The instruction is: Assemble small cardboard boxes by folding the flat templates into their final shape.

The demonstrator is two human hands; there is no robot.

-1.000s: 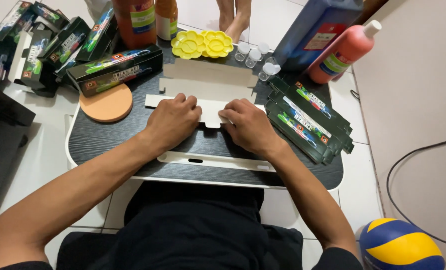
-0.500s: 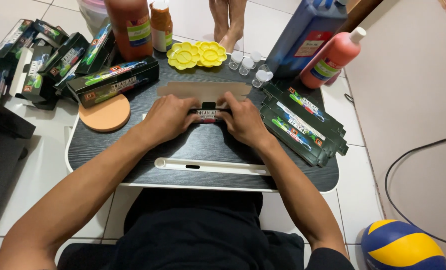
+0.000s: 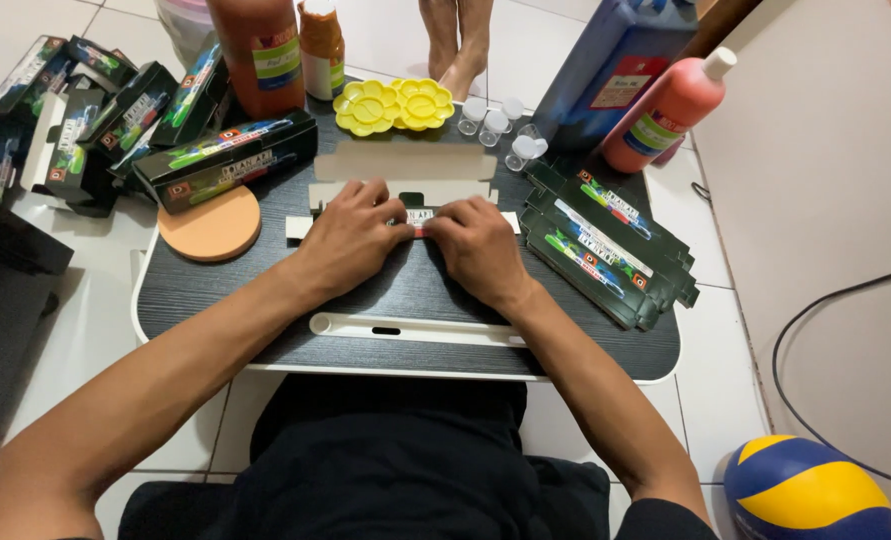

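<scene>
Both hands lay side by side on a flat, unfolded cardboard box blank (image 3: 405, 190) in the middle of the dark lap table (image 3: 215, 290). The left hand (image 3: 350, 235) was curled, its fingers bent down and pressing the blank's near edge; the right hand (image 3: 477, 245) was likewise curled, fingertips pinching the same narrow printed strip between the 2 hands. The blank's pale inner side spread just beyond the knuckles. A round orange pad (image 3: 210, 223) sat to the left of the left hand, with a folded dark box (image 3: 227, 158) just past it. To the right of the right hand lay a stack of flat dark printed blanks (image 3: 605, 245). Beyond the hands stood 2 yellow flower-shaped palettes (image 3: 393, 104), small clear cups (image 3: 495, 125) and a pink bottle (image 3: 665, 110).
</scene>
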